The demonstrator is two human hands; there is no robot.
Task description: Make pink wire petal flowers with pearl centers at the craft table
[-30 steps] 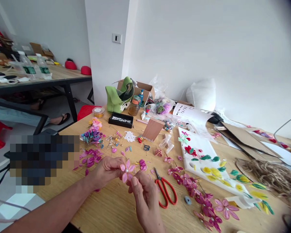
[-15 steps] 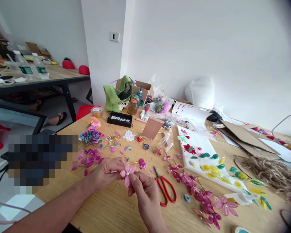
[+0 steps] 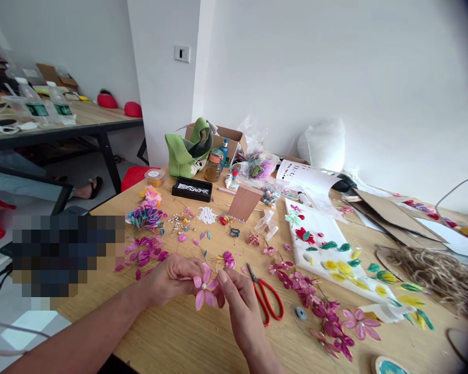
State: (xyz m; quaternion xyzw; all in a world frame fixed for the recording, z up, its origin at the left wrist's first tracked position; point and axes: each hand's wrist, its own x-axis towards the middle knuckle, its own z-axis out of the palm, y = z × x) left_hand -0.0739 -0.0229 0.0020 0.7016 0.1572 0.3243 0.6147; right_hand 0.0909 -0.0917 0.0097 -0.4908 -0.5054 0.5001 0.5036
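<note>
Head view: the pink flower point(image 3: 205, 286) is between your hands over the surface point(image 3: 171, 340), its front turned up towards you. Too hard a squeeze or twist could bend a petal. Your left hand point(image 3: 177, 276) seems to grip it from behind, forearm slanting in; your right hand point(image 3: 239, 296) curls beside its petals, whether gripping anything I cannot tell. Scissors point(image 3: 272, 306) lie just right of that hand.

The flower point(image 3: 205, 300) hid fingertips of the left hand point(image 3: 175, 280), its own back unseen (whether the right hand point(image 3: 239, 295) gripped anything there could not be told). The bottom edge cut off a dish point(image 3: 390, 365). Pixels blurred a patch point(image 3: 64, 254). The paper's point(image 3: 308, 177) print was illegibly small.
</note>
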